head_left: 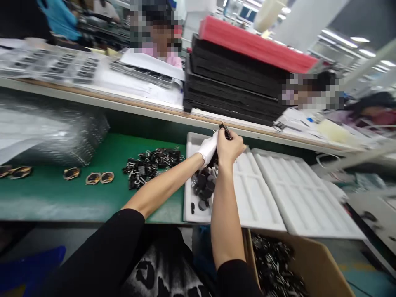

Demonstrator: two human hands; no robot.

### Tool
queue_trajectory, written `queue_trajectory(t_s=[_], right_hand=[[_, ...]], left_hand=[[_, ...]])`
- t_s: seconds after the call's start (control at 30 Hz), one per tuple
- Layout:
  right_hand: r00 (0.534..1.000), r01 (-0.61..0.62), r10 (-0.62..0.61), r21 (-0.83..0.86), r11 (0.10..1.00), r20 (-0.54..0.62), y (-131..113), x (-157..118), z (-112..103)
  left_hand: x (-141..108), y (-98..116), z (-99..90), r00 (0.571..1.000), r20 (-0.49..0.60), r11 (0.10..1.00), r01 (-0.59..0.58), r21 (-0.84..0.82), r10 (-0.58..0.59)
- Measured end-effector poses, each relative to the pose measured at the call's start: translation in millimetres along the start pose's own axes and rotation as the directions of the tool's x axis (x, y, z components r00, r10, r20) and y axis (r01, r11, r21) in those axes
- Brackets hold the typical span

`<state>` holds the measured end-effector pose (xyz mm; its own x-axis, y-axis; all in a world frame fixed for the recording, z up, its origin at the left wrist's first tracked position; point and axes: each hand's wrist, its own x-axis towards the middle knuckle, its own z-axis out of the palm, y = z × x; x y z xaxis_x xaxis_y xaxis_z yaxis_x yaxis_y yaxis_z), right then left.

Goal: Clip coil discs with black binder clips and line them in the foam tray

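Observation:
Over the white foam tray (256, 202), my two hands meet. My right hand (229, 148), bare, is closed around a black binder clip (225, 128) that sticks up past its fingers. Just left of it, touching, is my left hand (210, 147) in a white glove; its fingers are mostly hidden behind my right hand and the clip. Below the hands, dark round pieces (204, 185) lie piled in the tray's left part. A heap of black binder clips (151, 163) sits on the green table (114, 202) to the left.
Several round gold-and-black pieces (107, 177) lie on the table's left. Clear plastic trays (62, 132) stand behind them. A second white tray (309, 194) is at the right; a cardboard box (321, 264) of clips is below. Black and red sheets (238, 70) are stacked on the shelf. People sit beyond.

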<state>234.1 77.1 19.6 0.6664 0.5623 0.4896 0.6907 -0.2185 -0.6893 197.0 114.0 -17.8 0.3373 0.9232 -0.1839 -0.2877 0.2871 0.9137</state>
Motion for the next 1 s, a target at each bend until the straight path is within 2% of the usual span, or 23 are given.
queue_trajectory(t_s=[0.1, 0.17, 0.23, 0.33, 0.43, 0.53, 0.63, 0.77, 0.87, 1.0], right_hand=[[0.998, -0.001, -0.008, 0.154, 0.988, 0.062, -27, -42, 36], [0.997, -0.014, -0.007, 0.254, 0.967, 0.082, -38, -73, 54], [0.996, -0.028, -0.002, 0.336, 0.941, 0.087, -44, -102, 66], [0.996, -0.037, 0.0, 0.426, 0.904, 0.086, -43, -140, 78], [0.998, -0.027, -0.007, 0.48, 0.877, 0.069, -30, -166, 81], [0.998, -0.012, -0.016, 0.481, 0.877, 0.054, -12, -177, 80], [0.998, -0.019, -0.012, 0.433, 0.901, 0.068, 5, -178, 77], [0.987, -0.012, -0.044, 0.352, 0.936, 0.151, 14, -176, 68], [0.951, 0.04, -0.131, 0.308, 0.951, 0.281, 14, -174, 58], [0.864, 0.105, -0.217, 0.258, 0.96, 0.455, 16, -167, 41]], left_hand=[[-17, 9, -71.3, 0.987, -0.108, 0.986, -0.109, 0.122, 0.122], [-32, 10, -108.5, 0.968, -0.148, 0.962, -0.166, 0.219, 0.2], [-47, 7, -137.5, 0.95, -0.164, 0.925, -0.205, 0.319, 0.267], [-66, -3, -168.6, 0.93, -0.139, 0.853, -0.242, 0.462, 0.34], [-78, -13, -188.4, 0.924, -0.038, 0.759, -0.288, 0.584, 0.38], [-85, -12, -200.7, 0.92, 0.121, 0.661, -0.355, 0.661, 0.373], [-88, 3, -210.2, 0.912, 0.258, 0.6, -0.405, 0.69, 0.318], [-90, 34, -222.5, 0.895, 0.401, 0.588, -0.435, 0.682, 0.197], [-93, 57, -229.0, 0.872, 0.485, 0.564, -0.434, 0.702, 0.068], [-96, 77, -233.4, 0.848, 0.527, 0.452, -0.447, 0.772, -0.061]])
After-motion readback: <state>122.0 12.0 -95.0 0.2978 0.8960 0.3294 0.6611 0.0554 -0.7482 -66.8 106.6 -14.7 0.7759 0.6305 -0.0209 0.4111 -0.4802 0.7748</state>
